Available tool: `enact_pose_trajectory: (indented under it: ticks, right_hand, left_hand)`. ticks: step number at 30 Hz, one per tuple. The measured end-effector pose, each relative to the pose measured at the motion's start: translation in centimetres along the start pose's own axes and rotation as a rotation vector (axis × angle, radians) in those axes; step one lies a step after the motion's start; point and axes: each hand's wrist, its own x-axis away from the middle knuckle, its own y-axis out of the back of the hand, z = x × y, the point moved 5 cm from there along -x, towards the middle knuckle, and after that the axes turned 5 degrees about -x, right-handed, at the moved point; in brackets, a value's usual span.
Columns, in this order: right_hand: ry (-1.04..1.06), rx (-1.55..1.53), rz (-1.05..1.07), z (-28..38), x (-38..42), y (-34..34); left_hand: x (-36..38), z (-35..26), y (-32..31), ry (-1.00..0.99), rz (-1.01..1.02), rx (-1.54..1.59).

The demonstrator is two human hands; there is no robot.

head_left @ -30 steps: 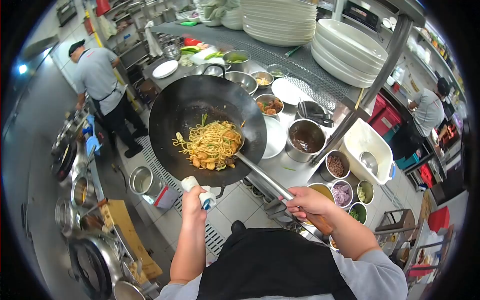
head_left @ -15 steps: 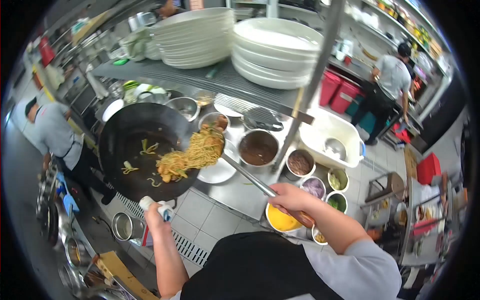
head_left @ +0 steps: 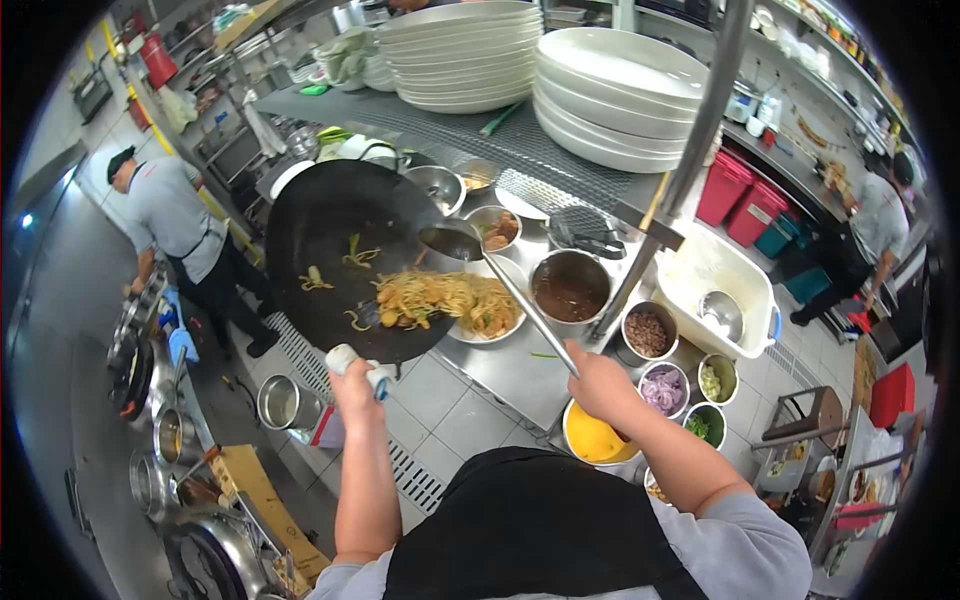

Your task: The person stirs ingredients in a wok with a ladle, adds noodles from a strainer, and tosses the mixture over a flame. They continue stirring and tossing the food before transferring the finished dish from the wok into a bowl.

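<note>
My left hand (head_left: 357,395) is closed around a folded white cloth (head_left: 345,358) at the near edge of a black wok (head_left: 325,225). The wok is tilted toward the plate at its right, and a few scraps of greens cling inside. Fried noodles (head_left: 425,297) stretch from its lower right rim onto a white plate (head_left: 468,337), where some of them lie. In my right hand (head_left: 603,385) is the long metal handle of a ladle (head_left: 450,240). Its dark bowl is above the noodles, near the wok's right rim.
Stacked white plates (head_left: 620,100) stand on the shelf above. A pot of brown sauce (head_left: 570,288), chopped onion (head_left: 662,390) and a yellow tub (head_left: 595,435) are at the right. One co-worker (head_left: 180,220) stands left, another (head_left: 875,225) far right. A white bin (head_left: 700,335) holds a metal bowl.
The noodles have slid from the wok's rim down onto the plate. The ladle's bowl has come away from them and is visible above. The camera view has shifted, moving everything rightward.
</note>
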Motion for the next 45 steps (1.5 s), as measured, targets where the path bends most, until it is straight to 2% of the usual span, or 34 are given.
enact_pose_trajectory:
  ticks: [2, 4, 5, 7, 9, 11, 13, 14, 16, 19, 20, 24, 28, 31, 32, 33, 35, 37, 44, 45]
  right_hand:
    - [0.068, -0.283, -0.042, 1.1, -3.5, -0.9]
    - [-0.043, -0.455, 0.062, 3.5, -7.1, -1.6]
    - [-0.027, -0.458, 0.067, 5.2, -8.5, -1.8]
    - [-0.184, -0.667, 0.154, 7.3, -10.2, -3.8]
    - [0.048, -0.643, 0.014, 9.5, -10.3, -5.7]
    - [0.088, -0.558, 0.13, 12.8, -7.6, -3.7]
    - [0.16, -0.337, 0.143, 12.9, -5.0, -4.2]
    - [0.162, -0.339, 0.151, 12.3, -3.9, -4.3]
    - [0.277, 0.08, 0.06, 10.1, -1.9, -3.8]
    - [0.28, 0.322, 0.151, 3.9, -0.6, -3.7]
    - [0.269, 0.373, 0.167, 2.4, -0.3, -3.5]
    - [0.243, 0.412, 0.074, 1.7, -2.4, -1.7]
    - [0.3, 0.147, -0.072, 8.6, -7.2, -2.9]
    - [0.238, 0.211, 0.033, 8.8, -8.1, -5.9]
    - [0.303, 0.176, -0.065, 7.4, -7.2, -6.3]
    - [0.309, 0.184, -0.066, 5.5, -6.2, -6.6]
    - [0.138, 0.325, 0.064, 1.2, -4.0, -7.2]
    - [0.094, 0.396, 0.063, -2.3, -2.3, -7.1]
    - [0.025, 0.504, 0.031, -6.2, 1.4, -3.5]
    - [0.032, 0.51, 0.027, -6.8, 1.8, -3.0]
  left_hand:
    - [0.8, -0.5, -0.6, -0.025, 0.019, -0.012]
    - [1.7, -1.0, -1.4, -0.036, 0.042, -0.002]
    - [2.1, -1.1, -1.8, -0.036, 0.039, -0.01]
    - [3.0, -1.7, -2.4, -0.045, 0.017, 0.005]
    - [2.6, -1.3, -2.2, -0.012, -0.012, -0.024]
    - [2.2, -1.6, -2.1, -0.011, 0.025, -0.002]
    - [1.8, -1.7, -1.9, -0.008, 0.019, 0.005]
    - [1.7, -1.9, -1.8, -0.003, 0.026, 0.008]
    - [2.0, -2.8, -1.7, -0.003, 0.013, 0.03]
    - [1.5, -2.8, -0.6, 0.031, -0.039, 0.037]
    - [1.1, -2.3, -0.1, 0.018, 0.001, 0.004]
    - [0.3, -1.5, 0.1, -0.015, 0.037, -0.013]
    - [1.4, -2.4, -1.2, -0.019, -0.007, -0.012]
    - [1.4, -2.5, -1.8, -0.022, 0.007, 0.018]
    - [1.2, -2.6, -1.9, -0.022, 0.009, 0.022]
    - [0.9, -2.7, -2.0, -0.026, 0.031, 0.045]
    - [0.7, -2.6, -1.6, -0.023, 0.063, 0.084]
    - [0.2, -2.4, -1.6, -0.013, 0.054, 0.051]
    - [-1.1, -1.6, -2.4, -0.016, -0.017, 0.076]
    - [-1.0, -1.3, -2.4, 0.005, -0.083, 0.047]
